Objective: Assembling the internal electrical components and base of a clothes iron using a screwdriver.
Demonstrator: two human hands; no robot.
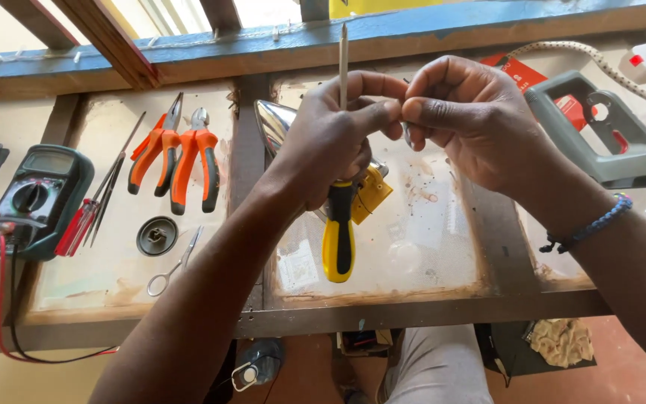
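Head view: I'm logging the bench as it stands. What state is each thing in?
Left hand: gripping the yellow-black screwdriver, shaft pointing up.
Right hand: fingertips pinched against the left hand's; what they hold is hidden.
Orange pliers: lying flat, jaws shut.
Orange cutters: lying flat.
Multimeter: flat, leads plugged in.
Scissors: slightly open.
Round knob: loose on the bench.

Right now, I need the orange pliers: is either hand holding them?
No: the orange pliers lie on the bench, while the left hand grips a yellow-handled screwdriver.

Repair workshop: wooden workbench (413,307), orange-handled pliers (177,153), multimeter (35,198), scissors (173,265), grey power-tool housing (607,135).
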